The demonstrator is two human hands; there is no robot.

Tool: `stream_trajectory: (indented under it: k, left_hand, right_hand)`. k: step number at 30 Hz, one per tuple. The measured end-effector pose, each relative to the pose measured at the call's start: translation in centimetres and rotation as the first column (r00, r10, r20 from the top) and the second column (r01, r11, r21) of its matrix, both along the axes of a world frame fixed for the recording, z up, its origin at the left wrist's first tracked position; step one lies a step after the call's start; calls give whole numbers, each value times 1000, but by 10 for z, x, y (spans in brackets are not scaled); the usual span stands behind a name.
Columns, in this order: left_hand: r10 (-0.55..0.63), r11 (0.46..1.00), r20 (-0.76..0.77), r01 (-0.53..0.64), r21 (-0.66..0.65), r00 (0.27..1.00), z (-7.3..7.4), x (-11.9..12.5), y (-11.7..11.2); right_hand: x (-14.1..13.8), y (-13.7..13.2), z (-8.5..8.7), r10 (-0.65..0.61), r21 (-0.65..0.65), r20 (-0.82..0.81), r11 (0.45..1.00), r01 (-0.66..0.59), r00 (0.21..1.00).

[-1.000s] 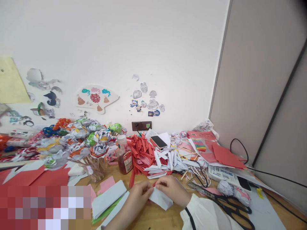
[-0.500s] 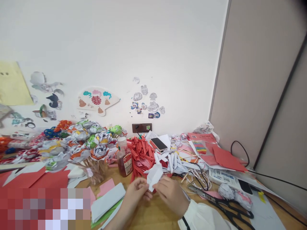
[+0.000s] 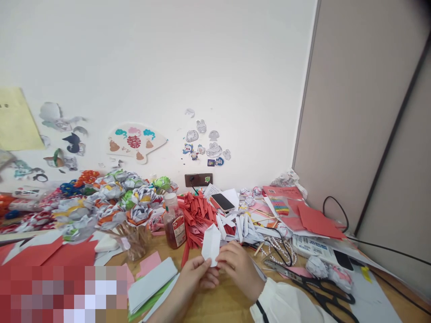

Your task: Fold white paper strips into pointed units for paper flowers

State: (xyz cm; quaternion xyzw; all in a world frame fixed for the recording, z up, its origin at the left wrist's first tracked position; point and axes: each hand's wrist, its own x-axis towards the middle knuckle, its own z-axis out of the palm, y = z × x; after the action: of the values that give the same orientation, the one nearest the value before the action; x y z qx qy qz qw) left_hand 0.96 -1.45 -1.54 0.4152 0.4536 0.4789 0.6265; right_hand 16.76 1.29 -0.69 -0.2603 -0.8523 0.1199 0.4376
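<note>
A small piece of folded white paper (image 3: pixel 211 243) stands upright between my hands, its top corners slanting to a blunt point. My left hand (image 3: pixel 197 274) pinches its lower edge, thumb on the near face. At the lower right edge of the paper, my right hand (image 3: pixel 239 268) grips with thumb and fingertips. Behind it lie a heap of red folded paper strips (image 3: pixel 198 215) and a smaller heap of white folded strips (image 3: pixel 245 229). A stack of white paper sheets (image 3: pixel 152 285) rests left of my left forearm.
Large black-handled scissors (image 3: pixel 313 287) lie right of my right hand. A bottle with a red label (image 3: pixel 174 226) stands near a cup of sticks (image 3: pixel 133 242). Crumpled paper flowers (image 3: pixel 114 197) pile at the back left. A phone (image 3: pixel 222 202) lies behind the strips.
The folded paper has turned more upright and now shows its broad face. Both hands stay close together, with fingers shifted to its lower edge.
</note>
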Motion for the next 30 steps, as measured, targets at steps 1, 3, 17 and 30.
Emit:
stream_trajectory:
  k: [1, 3, 17, 30]
  left_hand:
    - [1, 1000, 7, -1, -5, 1000, 0, 0, 0]
    - [13, 1000, 7, -13, -8, 1000, -1, 0, 2]
    - [62, 997, -61, -60, 39, 996, -8, 1, 7]
    - [67, 998, -66, -67, 5, 996, 1, 9, 0]
  right_hand:
    - [0, -1, 1, 6, -8, 1, 1000, -6, 1000]
    - [0, -3, 5, 17, -28, 7, 999, -17, 1000]
    - [-13, -2, -8, 9, -549, -314, 814, -189, 949]
    - [-21, -2, -16, -141, -526, -319, 849, -51, 937]
